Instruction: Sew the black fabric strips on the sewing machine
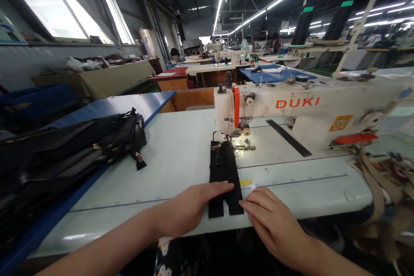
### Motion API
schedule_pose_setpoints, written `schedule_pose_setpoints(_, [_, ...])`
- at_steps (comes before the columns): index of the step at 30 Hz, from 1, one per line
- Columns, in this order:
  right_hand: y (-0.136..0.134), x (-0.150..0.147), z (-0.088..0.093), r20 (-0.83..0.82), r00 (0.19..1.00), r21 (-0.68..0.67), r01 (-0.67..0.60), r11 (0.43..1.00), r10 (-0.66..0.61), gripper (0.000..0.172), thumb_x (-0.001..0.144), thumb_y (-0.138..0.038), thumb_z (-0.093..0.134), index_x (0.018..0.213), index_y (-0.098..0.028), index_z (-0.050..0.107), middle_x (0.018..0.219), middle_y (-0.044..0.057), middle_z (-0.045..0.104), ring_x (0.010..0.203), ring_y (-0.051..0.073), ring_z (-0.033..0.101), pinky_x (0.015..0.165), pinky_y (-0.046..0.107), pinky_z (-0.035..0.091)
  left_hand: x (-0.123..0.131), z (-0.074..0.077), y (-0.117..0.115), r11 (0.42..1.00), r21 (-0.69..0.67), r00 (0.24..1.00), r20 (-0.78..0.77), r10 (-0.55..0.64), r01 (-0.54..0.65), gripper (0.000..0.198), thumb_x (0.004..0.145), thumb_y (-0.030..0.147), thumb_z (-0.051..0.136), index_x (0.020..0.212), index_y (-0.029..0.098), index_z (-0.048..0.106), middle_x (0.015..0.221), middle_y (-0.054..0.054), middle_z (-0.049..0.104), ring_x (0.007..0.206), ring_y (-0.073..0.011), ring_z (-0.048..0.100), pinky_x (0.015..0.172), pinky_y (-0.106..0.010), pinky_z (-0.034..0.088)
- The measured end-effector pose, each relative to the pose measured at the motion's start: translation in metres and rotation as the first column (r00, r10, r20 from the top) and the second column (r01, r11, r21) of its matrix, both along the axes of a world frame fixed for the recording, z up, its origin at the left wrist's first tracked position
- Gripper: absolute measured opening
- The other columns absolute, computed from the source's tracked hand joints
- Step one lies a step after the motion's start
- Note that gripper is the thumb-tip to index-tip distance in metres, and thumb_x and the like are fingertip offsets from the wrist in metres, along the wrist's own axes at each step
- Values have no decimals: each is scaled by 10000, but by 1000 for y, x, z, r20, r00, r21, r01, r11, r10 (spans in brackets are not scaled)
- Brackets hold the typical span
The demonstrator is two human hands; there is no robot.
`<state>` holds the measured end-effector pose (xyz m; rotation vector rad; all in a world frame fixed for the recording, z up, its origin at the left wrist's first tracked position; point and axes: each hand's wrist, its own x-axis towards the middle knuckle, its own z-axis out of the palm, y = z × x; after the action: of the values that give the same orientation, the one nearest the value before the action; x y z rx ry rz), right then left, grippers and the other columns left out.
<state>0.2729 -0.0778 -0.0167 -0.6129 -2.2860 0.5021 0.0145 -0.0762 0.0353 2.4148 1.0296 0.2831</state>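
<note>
Black fabric strips with a zipper lie lengthwise under the needle area of a white sewing machine. A gold zipper pull shows near their far end. My left hand rests on the strips from the left, its extended fingers reaching across them. At the right edge of the near end, my right hand pinches the black fabric between thumb and fingertips. The two near ends of the strips lie slightly apart, close to the table's front edge.
A pile of black zippered pieces lies at the left. One dark strip rests on the machine bed. Tan straps hang at the right. Thread cones stand behind the machine. A ruler line crosses the table.
</note>
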Motion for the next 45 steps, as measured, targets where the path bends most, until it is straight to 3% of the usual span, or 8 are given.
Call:
schedule_pose_setpoints(5, [-2,3,-2,16,1000,15,-8,1000,8,377,921,-27,399,1249,-147,541,1017,120,573,955,256,502,836,422,507,0,1,6,998,-66,998,51,-21,25,898,698,-108,316,1506,280,257,1437,22,520,1307,-138,493,1127,-389,366])
schedule_pose_setpoints(10, [-1,3,-4,38,999,54,-13,998,11,373,911,-26,414,1249,-124,540,1041,135,580,974,261,508,851,421,514,-3,-5,0,1000,23,999,52,-10,9,737,789,-62,344,1461,239,368,1456,-27,499,1302,-161,501,1105,-375,394])
schedule_pose_setpoints(16, [-1,5,-4,46,999,102,-10,995,5,361,892,-17,433,1222,-100,554,1045,143,606,990,255,523,881,405,518,-4,-7,-4,994,81,996,41,-82,78,729,814,-57,378,1463,276,378,1512,-13,418,1373,-185,405,1127,-386,362])
schedule_pose_setpoints(21, [0,9,-6,38,999,117,9,993,-14,367,870,-4,411,1187,-103,569,1004,135,628,961,238,546,868,380,528,-3,-16,-1,989,68,989,-64,-131,135,754,824,-4,484,1468,366,358,1553,33,324,1414,-226,318,1144,-417,326])
schedule_pose_setpoints(26, [2,13,-6,17,999,124,30,992,-32,337,879,-15,410,1148,-111,589,948,125,637,916,231,549,822,364,537,-6,-26,1,975,134,980,-120,-159,175,685,880,52,477,1486,337,332,1562,19,304,1419,-229,311,1143,-401,329])
schedule_pose_setpoints(32, [3,12,-4,15,999,204,37,978,-41,270,882,-32,444,1075,-121,610,897,108,643,880,219,562,789,341,544,-8,-44,7,936,295,982,-41,-186,190,439,1006,273,391,1442,260,430,1508,-44,419,1397,-234,360,1125,-372,352])
schedule_pose_setpoints(37, [7,2,-10,-21,997,305,72,950,-68,165,907,-87,481,980,-111,627,824,87,648,799,207,571,748,318,548,-7,-62,9,903,398,982,20,-189,165,412,1029,338,340,1413,254,465,1446,-69,506,1348,-235,444,1113,-370,375])
schedule_pose_setpoints(45, [11,-5,-16,-62,991,357,134,925,-119,208,967,-194,457,862,-127,623,779,73,651,779,205,597,737,308,550,-10,-67,10,892,425,987,-33,-156,155,413,1029,237,317,1413,291,458,1446,-34,510,1353,-221,435,1093,-354,406])
